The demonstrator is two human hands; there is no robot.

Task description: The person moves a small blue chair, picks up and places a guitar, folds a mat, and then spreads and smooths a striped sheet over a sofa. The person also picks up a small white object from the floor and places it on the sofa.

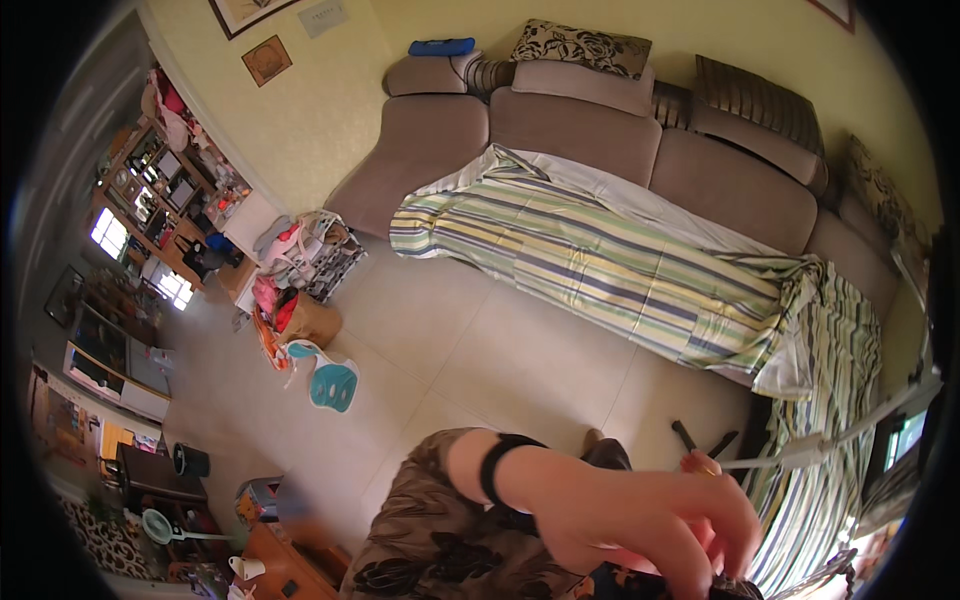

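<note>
My left hand (660, 517), with a black band (495, 461) around the wrist, reaches across the lower right. Its fingers curl down by dark patterned fabric (739, 589) at the bottom edge; whether they grip it is unclear. Behind it, my right hand (701, 463) is mostly hidden; only some fingers show, one with a ring, near a white jointed rod (806, 454). Brown fabric with black floral print (420, 525) lies below my left forearm. Another dark fabric with orange motifs (626, 583) is beneath the left hand.
A brown sofa (574, 127) with a striped sheet (570, 247) and cushions (581, 46) stands ahead. At left are a laundry-filled basket (330, 255), a brown bag (311, 319) and a teal-and-white plastic item (334, 386). Black legs (705, 442) rest on the floor at right.
</note>
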